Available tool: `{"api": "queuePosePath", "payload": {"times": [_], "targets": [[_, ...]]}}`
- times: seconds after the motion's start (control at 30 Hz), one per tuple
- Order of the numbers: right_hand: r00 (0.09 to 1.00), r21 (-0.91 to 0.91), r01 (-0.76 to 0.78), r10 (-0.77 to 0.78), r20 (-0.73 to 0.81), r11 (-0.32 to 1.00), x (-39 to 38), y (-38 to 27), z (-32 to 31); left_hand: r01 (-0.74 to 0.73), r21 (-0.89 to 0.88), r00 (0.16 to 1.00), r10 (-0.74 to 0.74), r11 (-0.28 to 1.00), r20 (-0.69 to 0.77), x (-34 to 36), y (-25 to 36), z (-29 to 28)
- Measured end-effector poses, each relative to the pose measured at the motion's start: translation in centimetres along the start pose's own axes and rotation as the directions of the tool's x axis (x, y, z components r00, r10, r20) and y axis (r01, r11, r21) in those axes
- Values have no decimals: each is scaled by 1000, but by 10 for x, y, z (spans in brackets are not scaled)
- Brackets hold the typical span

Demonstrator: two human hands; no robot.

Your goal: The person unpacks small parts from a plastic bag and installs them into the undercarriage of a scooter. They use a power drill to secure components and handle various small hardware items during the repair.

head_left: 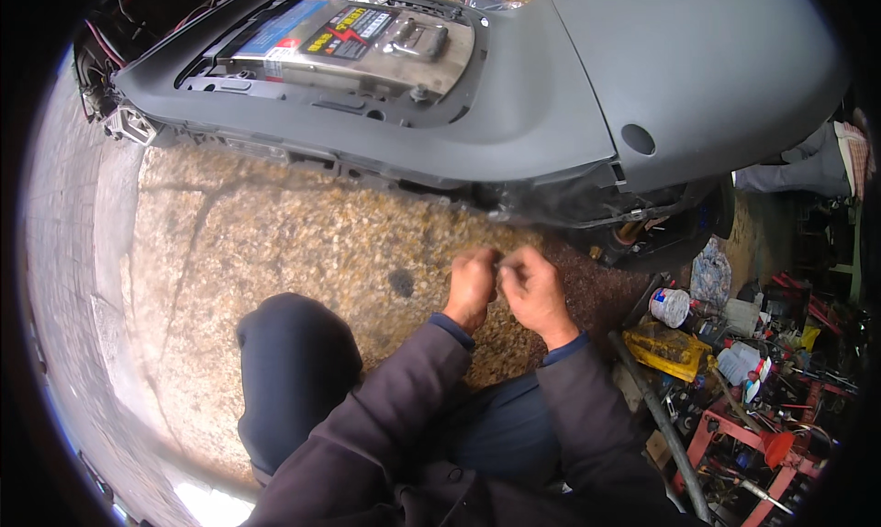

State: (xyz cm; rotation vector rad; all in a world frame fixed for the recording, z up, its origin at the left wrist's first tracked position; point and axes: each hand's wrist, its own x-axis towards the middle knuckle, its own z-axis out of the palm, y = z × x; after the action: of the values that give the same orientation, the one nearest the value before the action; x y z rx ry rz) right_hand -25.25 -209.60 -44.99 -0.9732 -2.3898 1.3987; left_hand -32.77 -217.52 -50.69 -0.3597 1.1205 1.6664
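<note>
My left hand (472, 286) and my right hand (536, 294) are held close together above the speckled ground, in front of my knees. The fingers of both are curled in, thumbs and fingertips meeting in a pinch. Whatever is between them, if anything, is too small or hidden to make out. Just beyond my hands stands a grey scooter body (514, 141), its lower edge dark and open. A silvery metal battery box (275, 57) with colourful labels and a black handle sits in the opening of the grey panel.
To the right lies a clutter of tools: a yellow tray (668, 348), a white tub (670, 308), a red funnel (778, 448) and a red metal frame (699, 449). A long grey pipe (663, 421) runs beside my right arm. Loose wires (103, 45) hang at the far left.
</note>
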Motion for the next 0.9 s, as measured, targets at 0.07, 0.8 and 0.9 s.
{"api": "queuePosePath", "payload": {"times": [0.07, 0.8, 0.9], "targets": [[999, -2, -47, 47, -28, 999, 1, 3, 3, -7, 33, 999, 6, 999, 36, -5, 4, 2], [982, 375, -133, 173, -74, 917, 3, -32, 8, -51, 247, 976, -4, 968, 216, -37, 71, 0], [987, 379, -133, 158, -36, 916, 1, -33, 6, -8, 269, 979, -48, 963, 199, -41, 77, 1]]}}
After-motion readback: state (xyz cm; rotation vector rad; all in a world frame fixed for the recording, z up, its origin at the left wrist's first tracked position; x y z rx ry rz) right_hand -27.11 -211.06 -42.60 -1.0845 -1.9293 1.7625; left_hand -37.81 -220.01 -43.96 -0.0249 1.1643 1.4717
